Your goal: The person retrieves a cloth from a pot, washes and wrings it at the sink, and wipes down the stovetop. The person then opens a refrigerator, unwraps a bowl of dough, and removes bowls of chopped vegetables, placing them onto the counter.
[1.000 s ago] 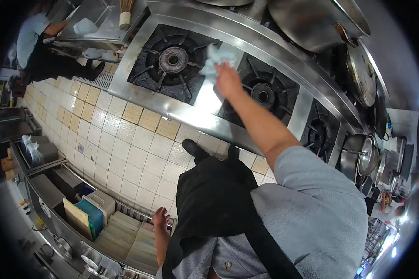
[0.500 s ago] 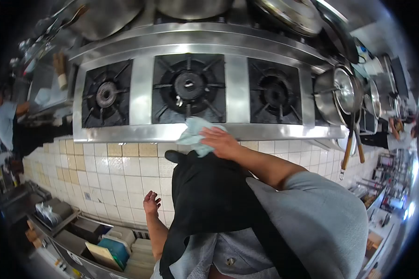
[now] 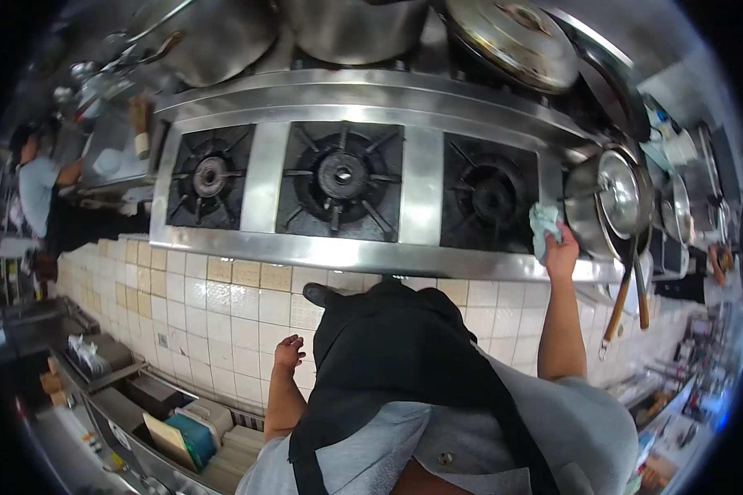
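My right hand [image 3: 562,250] is closed on a pale green cleaning cloth [image 3: 545,221], bunched up. It presses the cloth to the steel stovetop [image 3: 551,177] at the front right, just beside the right burner [image 3: 493,196]. Close by on the right stands a steel pot [image 3: 584,206]. Down at my side hangs my left hand [image 3: 289,352], fingers loosely bent and apart, holding nothing, over the tiled floor. The middle burner [image 3: 343,175] and left burner [image 3: 209,177] have black grates with no pan on them.
Large pots [image 3: 355,33] and a lidded pot [image 3: 516,45] line the back. Wooden handles [image 3: 617,318] stick out past the stove's right front edge. Behind me on the left runs a counter with containers [image 3: 194,441]. One person [image 3: 41,190] works at far left, another [image 3: 718,268] at far right.
My right hand has carried the cloth from the stove's front edge near the middle burner to the right side by the pot. My left hand still hangs low.
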The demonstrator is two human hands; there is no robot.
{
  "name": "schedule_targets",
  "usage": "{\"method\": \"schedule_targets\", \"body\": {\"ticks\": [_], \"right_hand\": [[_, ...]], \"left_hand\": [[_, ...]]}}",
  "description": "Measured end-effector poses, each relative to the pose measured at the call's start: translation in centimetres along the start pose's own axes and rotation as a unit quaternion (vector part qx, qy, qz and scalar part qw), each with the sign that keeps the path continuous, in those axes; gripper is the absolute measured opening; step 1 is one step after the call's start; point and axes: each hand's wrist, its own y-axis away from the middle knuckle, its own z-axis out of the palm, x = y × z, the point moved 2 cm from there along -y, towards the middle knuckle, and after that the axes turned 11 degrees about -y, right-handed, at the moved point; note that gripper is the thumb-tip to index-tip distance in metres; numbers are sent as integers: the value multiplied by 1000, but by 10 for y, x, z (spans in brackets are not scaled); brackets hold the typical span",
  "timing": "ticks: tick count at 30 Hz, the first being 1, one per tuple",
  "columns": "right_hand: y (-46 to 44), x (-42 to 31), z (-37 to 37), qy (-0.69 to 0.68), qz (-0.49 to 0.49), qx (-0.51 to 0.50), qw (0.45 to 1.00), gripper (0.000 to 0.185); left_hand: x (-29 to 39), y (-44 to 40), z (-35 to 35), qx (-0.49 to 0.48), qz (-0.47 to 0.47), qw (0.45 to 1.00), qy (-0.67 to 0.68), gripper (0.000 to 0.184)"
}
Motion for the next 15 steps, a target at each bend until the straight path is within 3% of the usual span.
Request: {"method": "schedule_targets", "body": {"ticks": [1,4,8,10,11,13,15], "right_hand": [[-10,-57,16,-30,-33,-12,999,35],[-66,-119,69,-19,-150,-46,987,39],[-143,-142,173,-43,-221,-60,973,48],[-170,-137,231,199,-91,-181,959,51],[-172,-133,258,195,-102,-191,957,51],[-173,-125,301,381,-94,-204,897,49],[-171,-121,313,376,-66,-168,909,45]], "left_hand": [[4,3,-7,19,14,1000,-2,47],[15,20,-29,61,31,997,24,47],[2,43,-54,107,83,987,87,49],[-19,53,-61,126,81,982,111,50],[-36,57,-63,127,72,981,127,51],[-80,58,-65,119,21,977,176,49],[-140,55,-63,107,-41,965,237,44]]}}
